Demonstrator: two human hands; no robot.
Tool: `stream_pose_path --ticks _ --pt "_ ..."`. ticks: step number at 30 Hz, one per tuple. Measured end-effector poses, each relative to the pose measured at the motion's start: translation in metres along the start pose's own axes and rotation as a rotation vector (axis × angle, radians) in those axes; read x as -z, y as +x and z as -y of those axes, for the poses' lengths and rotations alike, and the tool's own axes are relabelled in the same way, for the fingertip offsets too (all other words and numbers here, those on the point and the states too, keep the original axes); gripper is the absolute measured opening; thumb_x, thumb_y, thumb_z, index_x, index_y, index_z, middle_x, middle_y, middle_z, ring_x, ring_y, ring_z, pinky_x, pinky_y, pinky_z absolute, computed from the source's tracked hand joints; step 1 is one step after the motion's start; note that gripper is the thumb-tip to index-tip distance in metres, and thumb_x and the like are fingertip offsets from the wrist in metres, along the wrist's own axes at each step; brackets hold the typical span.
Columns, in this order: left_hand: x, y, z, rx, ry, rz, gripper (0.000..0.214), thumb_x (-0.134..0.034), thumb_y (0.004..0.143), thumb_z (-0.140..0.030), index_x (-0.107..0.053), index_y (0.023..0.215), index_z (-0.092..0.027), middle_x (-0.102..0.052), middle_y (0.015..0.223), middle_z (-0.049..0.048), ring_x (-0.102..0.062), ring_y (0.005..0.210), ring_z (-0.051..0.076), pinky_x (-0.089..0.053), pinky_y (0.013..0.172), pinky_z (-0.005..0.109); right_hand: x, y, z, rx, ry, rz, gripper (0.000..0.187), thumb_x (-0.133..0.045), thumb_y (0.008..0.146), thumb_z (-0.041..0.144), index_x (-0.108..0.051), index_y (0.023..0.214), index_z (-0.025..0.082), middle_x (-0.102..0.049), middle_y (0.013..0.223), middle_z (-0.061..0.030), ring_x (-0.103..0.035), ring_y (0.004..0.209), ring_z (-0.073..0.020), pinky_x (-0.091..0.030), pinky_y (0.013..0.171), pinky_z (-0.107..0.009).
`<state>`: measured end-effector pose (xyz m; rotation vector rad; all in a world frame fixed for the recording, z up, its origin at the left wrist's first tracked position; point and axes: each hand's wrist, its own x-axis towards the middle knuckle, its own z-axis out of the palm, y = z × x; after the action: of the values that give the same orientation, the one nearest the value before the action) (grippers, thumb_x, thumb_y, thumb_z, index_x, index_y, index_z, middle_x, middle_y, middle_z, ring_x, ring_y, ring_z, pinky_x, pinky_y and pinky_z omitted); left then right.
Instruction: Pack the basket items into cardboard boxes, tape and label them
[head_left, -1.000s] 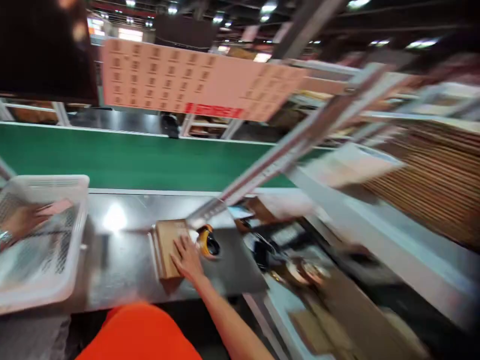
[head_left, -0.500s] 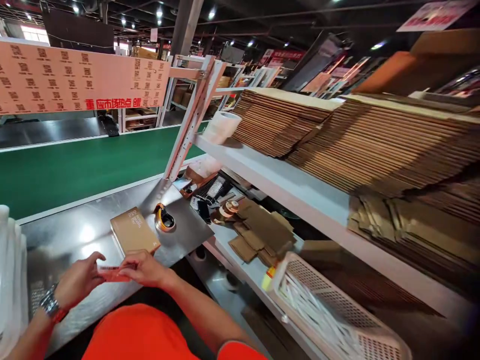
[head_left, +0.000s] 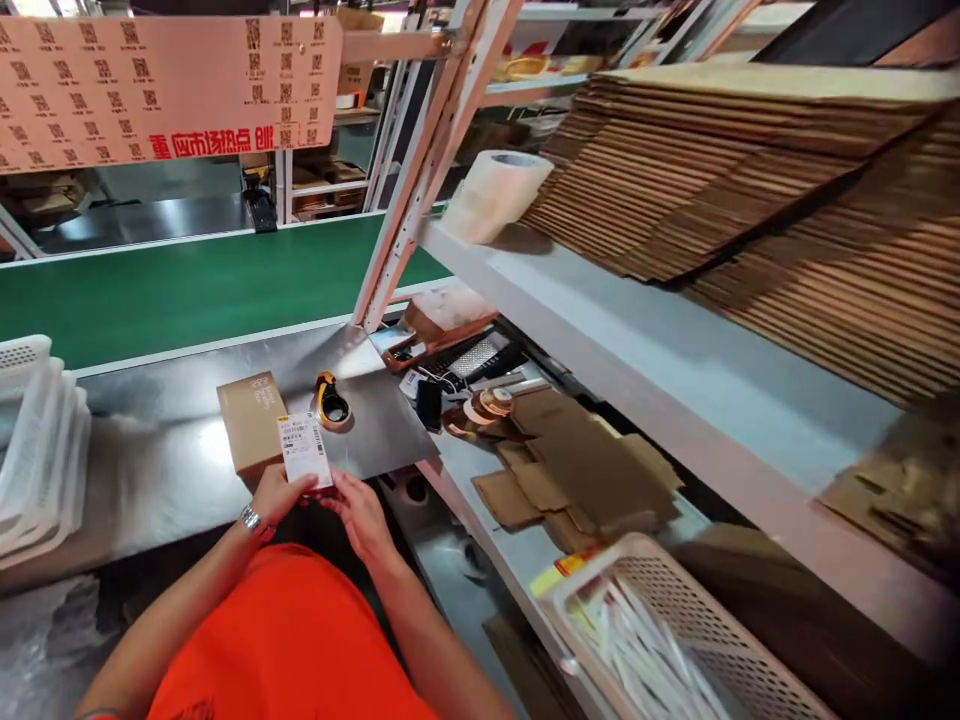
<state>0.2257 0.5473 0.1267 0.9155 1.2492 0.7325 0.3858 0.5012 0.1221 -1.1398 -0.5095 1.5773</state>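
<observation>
A white printed shipping label (head_left: 304,447) with barcodes is held up by its lower edge. My left hand (head_left: 279,493) pinches its lower left corner, and my right hand (head_left: 361,510) grips the lower right. Just behind the label, a brown cardboard box (head_left: 251,425) with white lettering lies on the metal table (head_left: 165,450); the label covers part of its right side. To the right of the box rests a tape dispenser (head_left: 331,403) with a yellow-orange body, apart from both hands.
White plastic baskets (head_left: 45,450) are stacked at left. Beyond the table runs a green conveyor belt (head_left: 187,300). On the right, a shelf (head_left: 600,340) carries a tape roll (head_left: 496,195) and stacked flat cardboard (head_left: 675,190). Under it are flattened boxes (head_left: 577,460) and a basket (head_left: 675,590) of white strips.
Both hands have come closer together and the label has turned from nearly flat to upright, its printed face showing. My view has shifted lower. The box and dispenser stay on the table.
</observation>
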Motion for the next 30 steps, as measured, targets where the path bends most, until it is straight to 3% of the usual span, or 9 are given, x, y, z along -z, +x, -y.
stream_pose_path --ticks 5,12,20,30 --pt "-0.041 -0.011 0.015 0.044 -0.019 -0.103 0.038 -0.1 0.072 -0.034 -0.087 0.098 -0.01 -0.088 0.098 0.0165 -0.081 0.074 0.024 -0.06 0.059 0.027 0.057 -0.02 0.007 -0.05 0.055 0.029 0.054 -0.105 0.066 0.062 -0.086 0.093 0.019 -0.085 0.088 -0.0077 -0.08 0.086 -0.0235 -0.064 0.078 -0.033" --pt "-0.087 -0.029 0.028 0.085 -0.021 -0.129 0.038 -0.1 0.072 -0.033 -0.087 0.098 -0.01 -0.088 0.1 0.0176 -0.082 0.078 0.026 -0.061 0.06 0.029 0.101 -0.037 0.017 -0.096 0.025 0.052 0.054 -0.105 0.065 0.063 -0.086 0.09 0.019 -0.087 0.094 -0.0097 -0.081 0.091 -0.024 -0.065 0.078 -0.032" --pt "-0.113 -0.042 0.029 0.066 -0.024 -0.129 0.036 -0.098 0.074 -0.032 -0.087 0.101 -0.01 -0.089 0.1 0.0165 -0.081 0.075 0.023 -0.061 0.06 0.027 0.123 -0.049 0.022 -0.093 0.002 0.04 0.059 -0.105 0.062 0.066 -0.087 0.091 0.018 -0.087 0.092 -0.0102 -0.081 0.088 -0.0231 -0.064 0.068 -0.029" --pt "-0.124 -0.047 0.028 0.063 -0.021 -0.143 0.035 -0.097 0.074 -0.032 -0.086 0.1 -0.01 -0.089 0.101 0.0163 -0.081 0.077 0.025 -0.06 0.06 0.028 0.135 -0.053 0.024 -0.091 -0.016 0.038 0.056 -0.104 0.065 0.065 -0.087 0.091 0.018 -0.087 0.095 -0.0114 -0.082 0.091 -0.0251 -0.065 0.068 -0.03"
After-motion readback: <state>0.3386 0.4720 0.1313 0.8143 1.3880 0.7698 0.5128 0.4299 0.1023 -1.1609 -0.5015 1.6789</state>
